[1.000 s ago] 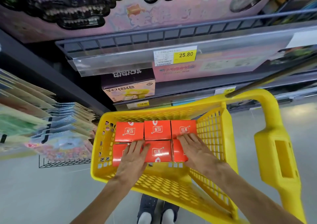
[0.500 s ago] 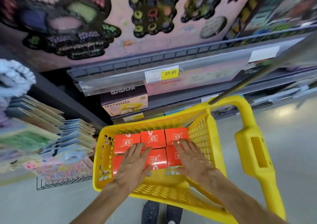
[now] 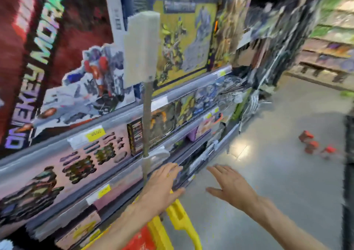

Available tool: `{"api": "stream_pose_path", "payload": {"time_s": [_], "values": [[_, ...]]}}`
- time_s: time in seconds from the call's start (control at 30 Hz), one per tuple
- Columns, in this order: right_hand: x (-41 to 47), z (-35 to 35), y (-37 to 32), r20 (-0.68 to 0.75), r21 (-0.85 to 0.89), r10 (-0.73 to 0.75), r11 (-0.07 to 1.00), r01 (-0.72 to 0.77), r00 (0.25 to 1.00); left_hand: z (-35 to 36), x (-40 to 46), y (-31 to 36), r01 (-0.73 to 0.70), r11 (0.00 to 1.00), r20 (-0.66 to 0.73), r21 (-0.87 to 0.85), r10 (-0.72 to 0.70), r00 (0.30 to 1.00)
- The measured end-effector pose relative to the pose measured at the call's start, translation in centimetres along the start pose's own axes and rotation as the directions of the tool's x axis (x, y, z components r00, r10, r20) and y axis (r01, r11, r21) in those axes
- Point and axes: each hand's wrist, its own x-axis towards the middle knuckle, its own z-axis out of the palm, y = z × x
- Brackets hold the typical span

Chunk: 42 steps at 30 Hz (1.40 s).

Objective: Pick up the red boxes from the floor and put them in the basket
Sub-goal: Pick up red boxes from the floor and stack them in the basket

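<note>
Beyond both of our hands, across a stretch of bare grey floor (image 3: 287, 182), three red boxes (image 3: 314, 143) lay close together, small and blurred. Our left hand (image 3: 162, 186) and right hand (image 3: 232, 185) were both empty, fingers spread and relaxed, gripping nothing. Below and just behind the left hand, the yellow basket (image 3: 182, 223) showed only its handle and rim, with a patch of red packaging visible inside it. To the left of our hands ran shop shelves (image 3: 134, 111) packed with toy boxes.

We judged the step in hand to be the walk over to the remaining boxes, well apart from the basket. To do it well, we would bring the basket along rather than carry boxes back across the floor, set it just beside the cluster, and take one box in each hand by its long sides. The blur made box orientation impossible to tell.
</note>
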Motion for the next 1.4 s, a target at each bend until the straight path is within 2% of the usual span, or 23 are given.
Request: {"api": "stream_pose_path", "payload": {"time_s": [0.17, 0.4, 0.47, 0.67, 0.83, 1.0, 1.17, 1.4], "values": [[-4.2, -7.9, 11.1, -0.053, 0.027, 0.274, 0.962, -0.273, 0.960, 0.2, 11.7, 7.7, -0.183, 0.983, 0.022, -0.004, 0.183, 0.983], [-9.2, -13.3, 28.5, -0.145, 0.093, 0.491, 0.871, -0.482, 0.859, 4.8, 30.2, 19.2, -0.381, 0.925, 0.038, 0.009, 0.380, 0.924], [-10.4, -14.6, 33.6, -0.166, 0.098, 0.518, 0.855, -0.508, 0.839, 6.5, 35.5, 22.8, -0.445, 0.895, 0.035, 0.006, 0.445, 0.895], [-12.7, -18.2, 47.8, -0.175, 0.055, 0.608, 0.791, -0.609, 0.774, 12.1, 49.5, 30.9, -0.488, 0.873, 0.050, -0.004, 0.487, 0.872], [-12.3, -18.1, 59.7, -0.170, 0.026, 0.658, 0.747, -0.664, 0.733, 17.9, 60.9, 34.2, -0.530, 0.848, 0.039, -0.020, 0.531, 0.847], [-8.2, -16.5, 72.1, -0.153, 0.017, 0.689, 0.719, -0.695, 0.709, 24.2, 74.0, 34.9, -0.583, 0.812, 0.047, -0.018, 0.583, 0.811], [-2.4, -16.7, 84.9, -0.158, 0.063, 0.742, 0.666, -0.743, 0.651, 29.4, 89.0, 35.4, -0.594, 0.805, 0.092, -0.010, 0.592, 0.801], [3.7, -17.1, 101.8, -0.173, 0.082, 0.794, 0.601, -0.795, 0.583, 36.5, 108.9, 40.1, -0.663, 0.747, 0.160, -0.056, 0.662, 0.732]]}}
